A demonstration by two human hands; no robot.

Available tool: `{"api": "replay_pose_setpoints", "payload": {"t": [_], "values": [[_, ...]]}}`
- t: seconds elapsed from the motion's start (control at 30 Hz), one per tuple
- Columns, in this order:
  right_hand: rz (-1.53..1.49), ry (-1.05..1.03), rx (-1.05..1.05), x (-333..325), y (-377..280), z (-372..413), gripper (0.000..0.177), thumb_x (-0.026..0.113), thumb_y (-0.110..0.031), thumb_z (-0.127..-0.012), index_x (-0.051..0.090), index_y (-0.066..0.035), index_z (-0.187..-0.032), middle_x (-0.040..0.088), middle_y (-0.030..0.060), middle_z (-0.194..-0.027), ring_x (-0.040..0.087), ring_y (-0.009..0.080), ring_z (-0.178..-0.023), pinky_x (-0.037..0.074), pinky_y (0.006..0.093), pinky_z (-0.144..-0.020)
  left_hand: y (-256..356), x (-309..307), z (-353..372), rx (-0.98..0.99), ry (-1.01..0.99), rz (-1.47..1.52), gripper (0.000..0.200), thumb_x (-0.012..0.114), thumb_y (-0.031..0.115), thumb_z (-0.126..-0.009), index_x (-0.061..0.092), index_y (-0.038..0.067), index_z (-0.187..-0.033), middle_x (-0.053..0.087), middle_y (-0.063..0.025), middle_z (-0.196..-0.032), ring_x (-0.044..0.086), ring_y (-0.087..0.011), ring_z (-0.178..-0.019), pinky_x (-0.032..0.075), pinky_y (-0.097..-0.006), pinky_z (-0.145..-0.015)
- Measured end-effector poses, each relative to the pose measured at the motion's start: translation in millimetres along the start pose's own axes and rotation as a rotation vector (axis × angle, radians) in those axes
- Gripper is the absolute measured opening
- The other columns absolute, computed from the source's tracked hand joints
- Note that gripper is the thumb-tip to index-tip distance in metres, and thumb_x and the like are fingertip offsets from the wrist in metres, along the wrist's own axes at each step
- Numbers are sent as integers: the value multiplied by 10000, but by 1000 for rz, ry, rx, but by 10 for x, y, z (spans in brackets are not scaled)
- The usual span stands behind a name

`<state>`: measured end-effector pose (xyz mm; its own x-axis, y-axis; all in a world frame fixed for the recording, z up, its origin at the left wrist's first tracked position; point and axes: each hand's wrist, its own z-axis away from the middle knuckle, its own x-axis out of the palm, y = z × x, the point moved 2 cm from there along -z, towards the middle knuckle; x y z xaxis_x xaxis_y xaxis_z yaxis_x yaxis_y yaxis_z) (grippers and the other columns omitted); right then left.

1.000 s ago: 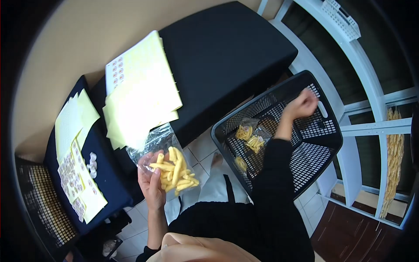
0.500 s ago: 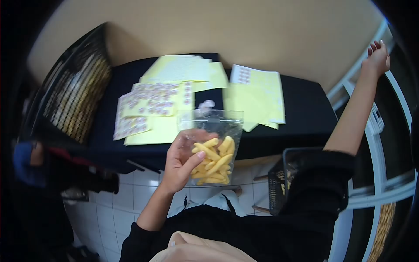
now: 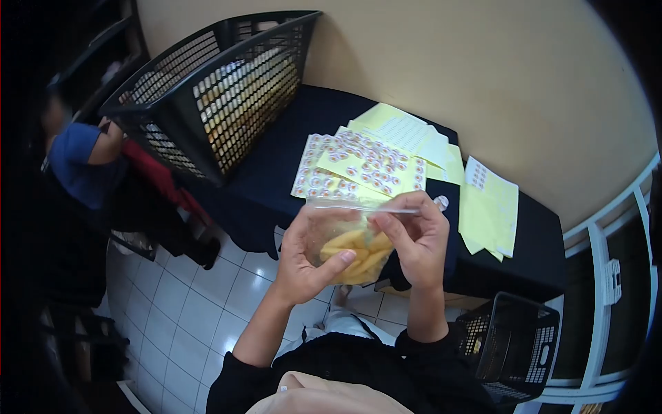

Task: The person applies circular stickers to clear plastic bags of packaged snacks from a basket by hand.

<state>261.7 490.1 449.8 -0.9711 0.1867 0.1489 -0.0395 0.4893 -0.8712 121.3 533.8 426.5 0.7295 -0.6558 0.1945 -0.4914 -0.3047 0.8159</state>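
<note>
One upright bag (image 3: 348, 247), mouth upward

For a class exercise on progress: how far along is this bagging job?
Done: the clear bag holds yellow snack sticks. In hand: left hand cradles it, right hand pinches its top edge. Left: likely sealing and labelling; sticker sheets lie on the table.

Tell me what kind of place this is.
Probably a small snack-packing workspace: sticker sheets lie on a dark table, a black basket stands beside them, left hand and right hand hold a snack bag.
</note>
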Motion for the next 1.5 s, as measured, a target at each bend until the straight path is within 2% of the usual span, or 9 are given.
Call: {"api": "replay_pose_setpoints", "payload": {"t": [0.13,0.2,0.33,0.53,0.57,0.67,0.83,1.27,1.5], "values": [[25,-89,5,129,69,-119,129,615,3,-735,519,8,-821,561,48,-770,538,90,-734,424,204,-669,54,-202,-91,161,228,-47,248,581,62,-761,478,6,-979,538,-88,-957,516,-134,-889,405,-272,-804],[-14,-112,45,210,117,-188,133,621,16,-715,529,2,-811,569,54,-781,536,101,-723,419,211,-673,50,-287,-132,170,209,-56,137,563,45,-780,512,4,-900,559,-82,-890,532,-121,-831,415,-247,-755],[64,-156,-168,276,202,-417,126,619,36,-685,553,11,-790,582,90,-774,554,135,-715,426,225,-660,-44,-386,-303,250,258,-202,103,572,20,-764,526,2,-854,579,-90,-785,556,-129,-755,429,-239,-690],[172,-102,-258,23,348,-779,92,640,22,-674,576,6,-738,591,98,-738,575,160,-681,439,243,-619,-306,-367,-746,289,169,-185,140,613,-24,-702,512,15,-790,582,-92,-776,569,-138,-733,440,-251,-669],[180,-92,-250,-31,362,-847,93,644,17,-672,579,3,-737,594,98,-733,577,166,-678,444,246,-614,-348,-353,-857,365,139,-258,199,615,-50,-690,485,24,-821,579,-99,-760,569,-133,-729,441,-246,-667],[257,-73,-254,-206,381,-1018,92,643,14,-673,580,3,-739,595,102,-737,581,171,-684,446,244,-611,-475,-259,-1078,297,210,-157,271,611,-62,-690,450,25,-891,575,-110,-739,570,-130,-717,439,-235,-656],[281,-49,-268,-476,559,-1191,94,645,6,-677,582,3,-746,593,100,-727,577,166,-651,444,245,-571,-710,-197,-1324,340,170,-375,428,626,-56,-677,358,7,-1005,578,-89,-706,568,-114,-689,409,-192,-630],[384,149,-231,-652,664,-1314,78,637,-5,-696,572,12,-737,589,97,-718,573,167,-654,441,247,-599,-1033,-150,-1663,265,83,-251,452,618,-54,-693,301,25,-1005,558,-95,-733,559,-122,-689,418,-208,-642],[296,182,-155,-567,789,-1399,114,623,12,-698,556,11,-790,586,98,-748,571,159,-689,440,250,-641,-1057,-349,-1760,185,46,-110,576,553,-76,-712,211,-9,-1170,520,-102,-817,536,-132,-771,426,-230,-720]]}}
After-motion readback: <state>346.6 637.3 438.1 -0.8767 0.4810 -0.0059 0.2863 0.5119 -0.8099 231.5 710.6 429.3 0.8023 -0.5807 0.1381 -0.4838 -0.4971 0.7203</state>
